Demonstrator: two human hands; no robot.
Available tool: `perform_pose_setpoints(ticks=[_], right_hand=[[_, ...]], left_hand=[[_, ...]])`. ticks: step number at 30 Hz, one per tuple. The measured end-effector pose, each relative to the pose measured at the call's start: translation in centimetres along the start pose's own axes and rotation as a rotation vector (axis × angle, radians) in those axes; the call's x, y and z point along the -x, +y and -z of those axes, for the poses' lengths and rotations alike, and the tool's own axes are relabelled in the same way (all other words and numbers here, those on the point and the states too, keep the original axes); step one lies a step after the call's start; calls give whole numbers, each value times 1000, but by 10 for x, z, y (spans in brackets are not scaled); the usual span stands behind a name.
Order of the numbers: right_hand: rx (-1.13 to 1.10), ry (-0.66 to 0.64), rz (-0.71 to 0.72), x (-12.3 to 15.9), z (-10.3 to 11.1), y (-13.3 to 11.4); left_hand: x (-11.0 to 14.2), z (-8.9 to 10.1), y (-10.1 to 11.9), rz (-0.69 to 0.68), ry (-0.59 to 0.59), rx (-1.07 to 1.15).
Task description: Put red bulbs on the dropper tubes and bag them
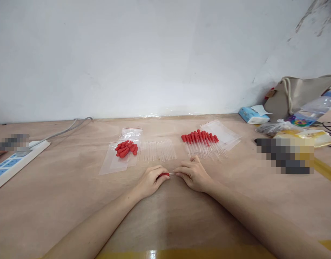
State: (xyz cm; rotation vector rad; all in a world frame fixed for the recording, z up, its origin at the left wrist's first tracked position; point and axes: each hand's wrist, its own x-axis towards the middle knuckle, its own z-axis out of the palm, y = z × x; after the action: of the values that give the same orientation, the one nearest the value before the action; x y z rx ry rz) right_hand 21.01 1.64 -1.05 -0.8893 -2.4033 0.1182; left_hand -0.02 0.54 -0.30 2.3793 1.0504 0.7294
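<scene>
My left hand [151, 180] is closed around a red rubber bulb [164, 174] near the middle of the table. Facing it, my right hand [193, 175] pinches a thin clear dropper tube [171, 174], whose near end meets the bulb's opening. How deep the tube sits in the bulb cannot be made out. Beyond my left hand, loose red bulbs [124, 149] lie heaped on clear plastic bags [113, 162]. A row of bare clear tubes [158, 150] lies between the two hands, farther back. Behind my right hand are several tubes with red bulbs fitted [200, 138], laid side by side.
More clear bags [222, 133] lie at the back right. A tissue pack [253, 115], a beige bag [303, 93], a plastic bottle [316, 108] and a blurred dark object [284, 156] stand on the right. A white power strip [19, 162] with a grey cable [65, 131] is at left.
</scene>
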Motion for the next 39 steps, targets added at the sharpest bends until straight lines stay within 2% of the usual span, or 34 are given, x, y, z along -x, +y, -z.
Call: perform_pose_setpoints(ticks=[6,10,15,18,21,24,29,34,37,39], right_hand=[[17,20,-10,-4,-6,-8],[99,4,-1,-7,-2,-7],[262,-9,26,-3,9,-2],[248,70,-193,-3,15,5],[208,164,-497,-8,17,15],[228,178,-668,-23,13,26],[333,89,-797,-50,2,38],[414,28,-813,-57,-7,40],[395,40,-817,-54,-7,41],[383,104,-832,-53,-1,44]], left_hand=[[0,-3,-1,-12,10,-52],[-2,-1,1,8,57,-39],[-1,0,-1,118,113,-6],[0,0,-5,182,116,30],[0,0,-6,135,78,4],[-2,0,-6,84,72,-15],[-2,1,-5,74,59,-9],[-1,1,-6,76,51,-12],[-1,0,-6,69,51,-13],[-1,1,-6,69,51,-9]])
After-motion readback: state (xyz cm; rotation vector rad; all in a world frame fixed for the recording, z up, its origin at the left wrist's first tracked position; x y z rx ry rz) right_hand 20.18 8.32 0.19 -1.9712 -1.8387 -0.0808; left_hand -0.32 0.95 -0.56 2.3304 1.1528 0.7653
